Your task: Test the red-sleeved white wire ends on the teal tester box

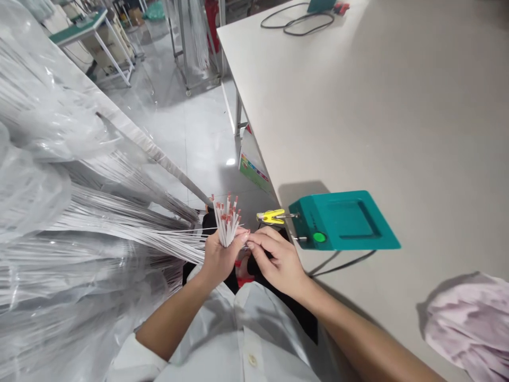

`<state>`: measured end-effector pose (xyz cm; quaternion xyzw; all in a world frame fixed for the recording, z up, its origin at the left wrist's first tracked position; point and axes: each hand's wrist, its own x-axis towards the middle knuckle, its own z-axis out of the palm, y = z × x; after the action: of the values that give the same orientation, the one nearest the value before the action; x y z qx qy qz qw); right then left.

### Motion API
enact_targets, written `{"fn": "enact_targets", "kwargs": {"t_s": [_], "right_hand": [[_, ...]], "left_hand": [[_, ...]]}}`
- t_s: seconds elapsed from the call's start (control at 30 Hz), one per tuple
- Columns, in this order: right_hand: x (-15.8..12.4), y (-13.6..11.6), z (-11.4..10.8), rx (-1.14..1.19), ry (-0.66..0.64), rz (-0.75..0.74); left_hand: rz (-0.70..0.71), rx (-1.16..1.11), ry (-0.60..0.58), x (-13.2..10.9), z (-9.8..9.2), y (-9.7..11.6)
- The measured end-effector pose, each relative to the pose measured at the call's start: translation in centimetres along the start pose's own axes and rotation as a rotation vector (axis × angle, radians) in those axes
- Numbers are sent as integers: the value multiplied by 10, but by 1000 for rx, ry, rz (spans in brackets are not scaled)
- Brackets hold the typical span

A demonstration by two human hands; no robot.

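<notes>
My left hand [219, 258] is closed round a bundle of white wires [227, 228], whose bare copper-coloured ends point up and away from me. The long wires run off to the left from my fist. My right hand [277, 258] meets my left thumb tip, its thumb and forefinger pinched together. What lies in that pinch is too small to make out. Just right of my hands, on the table edge, sits a green tester box [342, 220] with a green button. A yellow crocodile clip [271, 216] is fixed to a metal post on its side.
Plastic-wrapped bundles of white wire [79, 223] hang over a rail [159, 157] on my left. The pale table [382, 122] spreads to the right, with a pink cloth [473, 323] at its near side and a black cable [298, 24] at the far end.
</notes>
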<state>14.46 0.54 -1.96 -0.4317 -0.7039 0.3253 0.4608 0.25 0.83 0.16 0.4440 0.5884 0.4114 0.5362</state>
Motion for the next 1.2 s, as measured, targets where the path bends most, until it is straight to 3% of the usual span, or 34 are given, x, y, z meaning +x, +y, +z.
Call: {"fn": "enact_targets", "kwargs": {"t_s": [0.13,0.33,0.43,0.6,0.7,0.8,0.97,1.13,1.2], "right_hand": [[3,-1,-5,43,117,117],[6,0,-4,160,106,196],[9,-1,-9,114,11,193],[17,-2,-29,-85,-321,11],[18,-1,-34,-292,-405,-181],[17,-1,-33,-504,-442,-321],[9,4,-25,-648,-315,-442],[3,11,-25,-571,-188,-369],[3,10,-27,-499,-82,-314]], "left_hand": [[-48,79,38,1,0,1],[-48,140,9,0,3,0],[-23,148,-70,0,-1,-2],[7,201,-295,0,-11,-5],[-39,232,-351,1,-14,-4],[-173,224,-330,3,-14,-2],[-278,37,-269,5,-11,1],[-173,30,-149,5,-12,-3],[-132,52,-110,6,-14,-4]]}}
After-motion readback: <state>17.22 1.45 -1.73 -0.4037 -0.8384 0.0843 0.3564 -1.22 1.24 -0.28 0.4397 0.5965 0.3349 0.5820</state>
